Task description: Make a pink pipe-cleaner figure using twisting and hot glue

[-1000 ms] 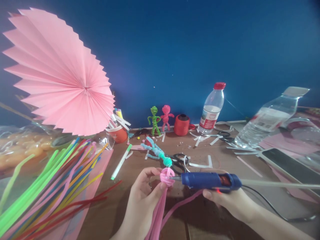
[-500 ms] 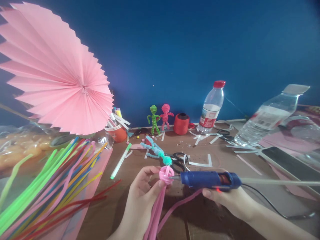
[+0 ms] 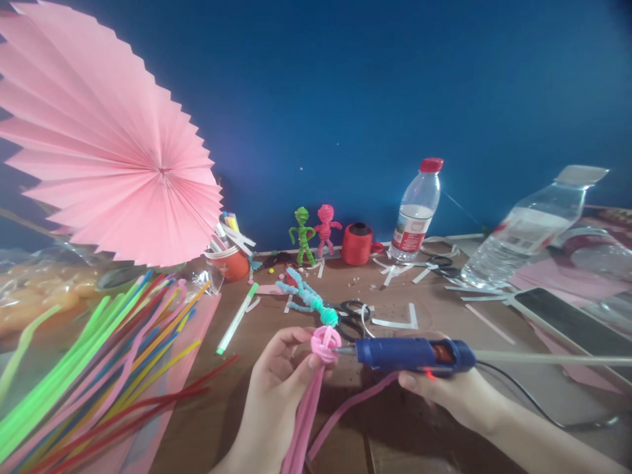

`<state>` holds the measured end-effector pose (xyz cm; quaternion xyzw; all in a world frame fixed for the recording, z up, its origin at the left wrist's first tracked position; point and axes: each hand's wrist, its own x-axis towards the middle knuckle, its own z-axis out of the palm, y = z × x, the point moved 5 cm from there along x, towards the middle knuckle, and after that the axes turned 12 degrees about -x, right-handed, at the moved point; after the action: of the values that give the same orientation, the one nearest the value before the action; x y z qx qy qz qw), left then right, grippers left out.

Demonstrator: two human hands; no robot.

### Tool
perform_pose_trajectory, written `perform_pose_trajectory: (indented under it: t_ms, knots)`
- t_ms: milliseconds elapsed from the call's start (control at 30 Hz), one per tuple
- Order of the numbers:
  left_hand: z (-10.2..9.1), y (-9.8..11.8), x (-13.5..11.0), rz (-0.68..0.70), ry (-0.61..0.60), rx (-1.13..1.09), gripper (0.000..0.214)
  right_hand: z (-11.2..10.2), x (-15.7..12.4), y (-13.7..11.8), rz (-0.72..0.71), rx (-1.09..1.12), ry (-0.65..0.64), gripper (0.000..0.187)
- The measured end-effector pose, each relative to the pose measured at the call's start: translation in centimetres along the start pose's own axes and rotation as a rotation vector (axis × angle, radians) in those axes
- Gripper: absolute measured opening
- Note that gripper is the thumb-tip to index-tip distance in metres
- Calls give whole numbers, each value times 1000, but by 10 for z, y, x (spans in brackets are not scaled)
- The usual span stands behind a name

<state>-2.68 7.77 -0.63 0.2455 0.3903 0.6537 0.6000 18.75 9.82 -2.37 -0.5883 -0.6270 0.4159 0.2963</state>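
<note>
My left hand (image 3: 279, 388) pinches a pink pipe-cleaner ball (image 3: 324, 343) whose long pink tails hang down toward me. A blue hot glue gun (image 3: 412, 355) lies level in my right hand (image 3: 447, 388), its metal tip touching the right side of the ball. A clear glue stick (image 3: 548, 360) sticks out of the back of the gun to the right. Just beyond the ball lie a teal and blue pipe-cleaner figure (image 3: 309, 299) and black scissors (image 3: 353, 316).
A big pink paper fan (image 3: 108, 145) stands at left above a pile of coloured pipe cleaners (image 3: 99, 368). Green (image 3: 301, 234) and pink (image 3: 324, 228) figures, a red spool (image 3: 358, 243) and two water bottles (image 3: 417, 210) (image 3: 528, 237) line the blue wall. A phone (image 3: 567, 322) lies right.
The pink ball and the glue gun have shifted slightly left and up together; the tip stays against the ball. The view has drifted a little.
</note>
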Motion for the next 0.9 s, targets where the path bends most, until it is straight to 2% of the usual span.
perform_pose_trajectory:
  t_ms: [167, 367, 667, 900]
  knots:
    - [-2, -2, 2, -27, -23, 12, 18, 3, 1, -9, -85, 63, -117, 47]
    - [-2, 0, 3, -13, -30, 6, 18, 0, -2, -10, -133, 117, -111, 53]
    - [0, 1, 0, 7, 18, -9, 18, 0, -1, 3, -102, 133, -144, 54]
    - [0, -1, -1, -5, 28, -18, 20, 5, -1, 1, -59, 272, -138, 64]
